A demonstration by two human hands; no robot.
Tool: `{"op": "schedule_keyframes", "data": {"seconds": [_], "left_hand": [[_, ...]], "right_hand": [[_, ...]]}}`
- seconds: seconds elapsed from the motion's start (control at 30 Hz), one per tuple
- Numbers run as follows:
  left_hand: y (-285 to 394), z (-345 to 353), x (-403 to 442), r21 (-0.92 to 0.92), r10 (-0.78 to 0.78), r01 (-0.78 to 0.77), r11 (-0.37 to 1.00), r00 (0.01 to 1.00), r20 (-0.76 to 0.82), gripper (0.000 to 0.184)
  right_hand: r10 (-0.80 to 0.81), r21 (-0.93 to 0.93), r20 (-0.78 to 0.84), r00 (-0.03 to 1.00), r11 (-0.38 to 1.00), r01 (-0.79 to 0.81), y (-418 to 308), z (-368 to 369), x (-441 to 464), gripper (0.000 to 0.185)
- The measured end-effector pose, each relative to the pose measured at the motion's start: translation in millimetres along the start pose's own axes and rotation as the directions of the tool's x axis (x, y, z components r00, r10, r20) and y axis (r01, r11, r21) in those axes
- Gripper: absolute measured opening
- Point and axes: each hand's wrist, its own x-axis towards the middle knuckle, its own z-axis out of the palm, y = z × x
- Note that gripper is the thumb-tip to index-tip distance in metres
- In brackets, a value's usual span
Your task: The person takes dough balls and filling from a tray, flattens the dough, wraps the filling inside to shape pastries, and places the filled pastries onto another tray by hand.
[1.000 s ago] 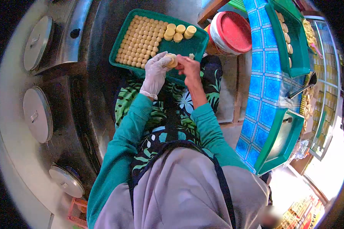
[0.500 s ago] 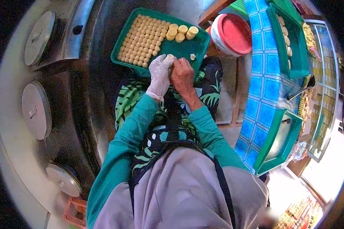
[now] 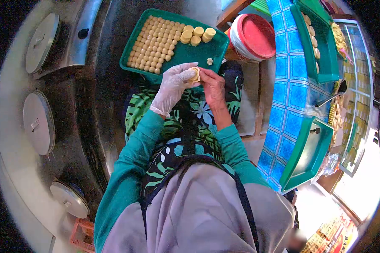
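Between my hands is a small pale piece of dough (image 3: 194,74), over the near edge of the green tray (image 3: 185,57). My left hand (image 3: 176,83), in a thin whitish glove, is closed on its left side. My bare right hand (image 3: 213,85) pinches its right side with thumb and fingers. In the tray, rows of small round dough balls (image 3: 154,42) fill the left part. Short stacks of flat dough discs (image 3: 197,34) stand at the upper right, and a small scrap of dough (image 3: 210,61) lies alone near the right side.
A red-lidded bucket (image 3: 257,37) stands right of the tray. Further right, a table with a blue checked cloth (image 3: 288,95) bears a green tray of oblong pieces (image 3: 313,41) and another green tray (image 3: 307,154). Round metal lids (image 3: 39,122) line the dark counter at left.
Both hands have drawn slightly nearer to my body and turned, so the dough piece between them now shows more. The tray appears shifted slightly left in view.
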Motion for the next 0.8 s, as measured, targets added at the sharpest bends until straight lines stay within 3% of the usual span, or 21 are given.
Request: {"op": "schedule_keyframes", "data": {"seconds": [0.03, 0.07, 0.1, 0.13, 0.2, 0.23, 0.37, 0.43, 0.47, 0.5, 0.53, 0.6, 0.67, 0.7, 0.77, 0.8], "left_hand": [[1.3, 0.3, -0.9, 0.062, 0.015, -0.013, 0.998, 1.000, -0.024, 0.033], [3.3, 0.3, -0.4, 0.125, 0.032, -0.026, 0.992, 0.999, -0.043, 0.033], [4.1, -1.5, 1.0, 0.128, 0.032, -0.026, 0.991, 0.999, -0.044, 0.033], [3.7, -3.7, 1.3, 0.130, 0.021, -0.017, 0.991, 0.999, -0.033, 0.032], [0.9, -6.3, 1.7, 0.126, 0.009, -0.006, 0.992, 1.000, -0.018, 0.031], [-0.7, -7.5, 1.2, 0.124, 0.003, -0.001, 0.992, 1.000, -0.016, 0.032], [-5.9, -11.2, -1.7, 0.149, -0.043, 0.044, 0.988, 0.999, -0.008, 0.035], [0.7, -6.3, -4.5, 0.160, -0.057, 0.053, 0.986, 0.998, 0.023, 0.036], [2.9, -4.6, -6.0, 0.172, -0.075, 0.064, 0.983, 0.996, 0.054, 0.037], [1.3, -6.8, -3.5, 0.171, -0.073, 0.063, 0.983, 0.996, 0.055, 0.037], [-0.7, -9.8, 0.2, 0.154, -0.074, 0.061, 0.986, 0.994, 0.082, 0.039], [-0.8, -12.9, 1.3, 0.137, -0.078, 0.063, 0.989, 0.991, 0.107, 0.040], [3.5, -12.9, -0.2, 0.035, -0.098, 0.094, 0.995, 0.981, 0.165, 0.030], [5.5, -12.3, -0.8, 0.034, -0.099, 0.095, 0.995, 0.982, 0.163, 0.030], [8.7, -11.5, -2.2, -0.066, -0.161, 0.169, 0.983, 0.981, 0.109, 0.028], [6.4, -12.3, -1.3, -0.066, -0.163, 0.171, 0.983, 0.981, 0.107, 0.028]], "right_hand": [[0.004, 0.002, 0.004, 1.000, 1.000, -0.004, -2.2, 0.0, -2.1, 0.026], [-0.300, -0.415, 0.118, 0.947, 0.851, 0.321, -6.5, -1.0, -2.9, 0.025], [-0.495, -0.692, 0.337, 0.801, 0.446, 0.567, -12.5, 2.5, -5.5, 0.024], [-0.494, -0.693, 0.332, 0.804, 0.450, 0.563, -16.5, 6.2, -9.7, 0.024], [-0.574, -0.753, 0.554, 0.603, -0.036, 0.657, -27.7, 12.6, -16.7, 0.023], [-0.559, -0.759, 0.578, 0.595, -0.099, 0.644, -30.9, 15.6, -20.7, 0.021], [-0.518, -0.749, 0.619, 0.591, -0.159, 0.644, -32.5, 12.2, -25.4, 0.022], [-0.492, -0.761, 0.412, 0.767, 0.277, 0.586, -25.4, 2.6, -20.6, 0.023], [-0.491, -0.761, 0.413, 0.767, 0.276, 0.587, -21.7, -2.4, -19.3, 0.023], [-0.345, -0.642, 0.275, 0.897, 0.629, 0.439, -19.6, -4.9, -18.2, 0.023], [-0.136, -0.430, 0.185, 0.973, 0.879, 0.204, -16.3, -7.7, -17.2, 0.025], [-0.136, -0.449, 0.211, 0.968, 0.866, 0.219, -12.1, -10.9, -14.0, 0.024], [-0.329, -0.574, 0.285, 0.900, 0.694, 0.435, -18.3, -7.8, -15.7, 0.019], [-0.327, -0.573, 0.284, 0.901, 0.695, 0.433, -22.5, -7.1, -16.2, 0.019], [-0.478, -0.699, 0.482, 0.734, 0.296, 0.651, -29.2, -7.3, -16.6, 0.018], [-0.477, -0.699, 0.481, 0.736, 0.298, 0.650, -27.8, -7.5, -16.3, 0.018]]}}
